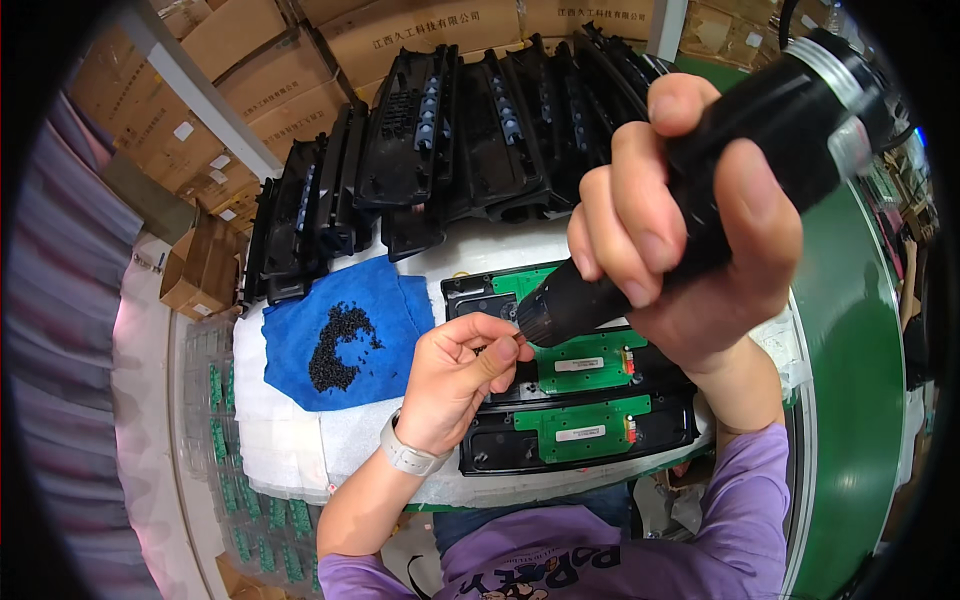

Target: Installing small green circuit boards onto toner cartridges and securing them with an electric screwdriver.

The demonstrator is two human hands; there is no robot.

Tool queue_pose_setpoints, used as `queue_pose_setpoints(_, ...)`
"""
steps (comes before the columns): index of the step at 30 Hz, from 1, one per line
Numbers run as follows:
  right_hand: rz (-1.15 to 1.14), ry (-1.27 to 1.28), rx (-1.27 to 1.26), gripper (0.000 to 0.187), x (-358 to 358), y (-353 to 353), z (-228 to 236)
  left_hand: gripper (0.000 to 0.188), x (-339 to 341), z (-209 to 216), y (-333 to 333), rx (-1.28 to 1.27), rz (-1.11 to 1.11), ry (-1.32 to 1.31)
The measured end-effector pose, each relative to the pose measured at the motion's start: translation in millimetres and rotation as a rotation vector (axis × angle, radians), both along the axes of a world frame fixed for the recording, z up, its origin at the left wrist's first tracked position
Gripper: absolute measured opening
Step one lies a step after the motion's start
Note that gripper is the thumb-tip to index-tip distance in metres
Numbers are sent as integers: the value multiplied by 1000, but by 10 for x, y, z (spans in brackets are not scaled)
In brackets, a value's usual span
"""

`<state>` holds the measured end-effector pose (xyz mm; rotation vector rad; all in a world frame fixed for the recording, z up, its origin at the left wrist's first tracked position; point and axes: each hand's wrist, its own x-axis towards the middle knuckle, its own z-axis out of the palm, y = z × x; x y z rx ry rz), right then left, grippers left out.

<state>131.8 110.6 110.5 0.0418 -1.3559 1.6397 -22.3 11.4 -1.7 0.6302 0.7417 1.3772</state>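
Observation:
My right hand (690, 220) is wrapped round a black electric screwdriver (735, 130), its tip slanting down to the left. At that tip, the thumb and forefinger of my left hand (463, 375) are pinched together; whatever sits between them is too small to make out. Below both hands lie black plastic housings (490, 447) with green circuit boards (590, 432) set in them, each bearing a white label. The farthest housing is partly hidden by the screwdriver and my hands. Left of these, a pile of small black screws (335, 365) rests on a blue cloth (290, 345).
Several black plastic casings (410, 150) stand stacked along the back of the white-covered table (370, 440). Clear trays of small green boards (245, 500) are at the lower left. Cardboard boxes (430, 35) line the rear, and a green floor (850, 420) lies to the right.

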Motion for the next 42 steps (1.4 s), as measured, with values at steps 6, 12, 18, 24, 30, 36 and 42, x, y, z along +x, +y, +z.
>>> queue_pose_setpoints(6,-150,-52,-104,24,-89,17,19,12,77,53,-32,8,158,280)
queue_pose_setpoints(12,-191,-131,-191,20,-121,16,9,10,93,80,-29,27,194,581)
queue_pose_setpoints(18,-143,-123,-220,18,-111,88,-6,8,106,141,-52,81,154,693)
queue_pose_setpoints(24,-130,-95,-277,16,-117,86,-20,8,92,64,-55,55,113,508)
queue_pose_setpoints(30,-62,-105,-379,19,-122,161,-31,7,132,14,-84,-2,85,197)
queue_pose_setpoints(36,-74,-124,-297,20,-198,163,-92,19,9,-7,80,-61,346,483)
queue_pose_setpoints(42,-208,-242,92,26,-317,244,-284,26,-181,-95,143,-54,368,296)
